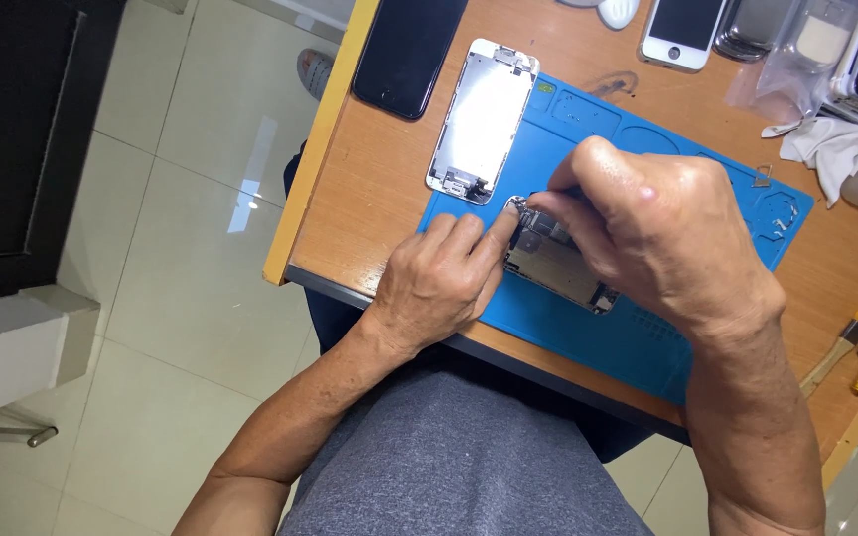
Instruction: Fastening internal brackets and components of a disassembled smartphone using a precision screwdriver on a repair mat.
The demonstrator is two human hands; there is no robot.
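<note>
On blue mat [588, 333], hands pinching opened phone [560, 266]

The person wears a grey top of soft, finely ribbed cloth that fills the lower middle of the view, over dark navy trousers seen as a narrow strip at the lap. Both forearms are bare to above the elbow, with no sleeve, watch, band or ring showing. The left hand [441, 281] and right hand [657, 233] are gloveless, knuckles and veins standing out, nails cut short
</note>
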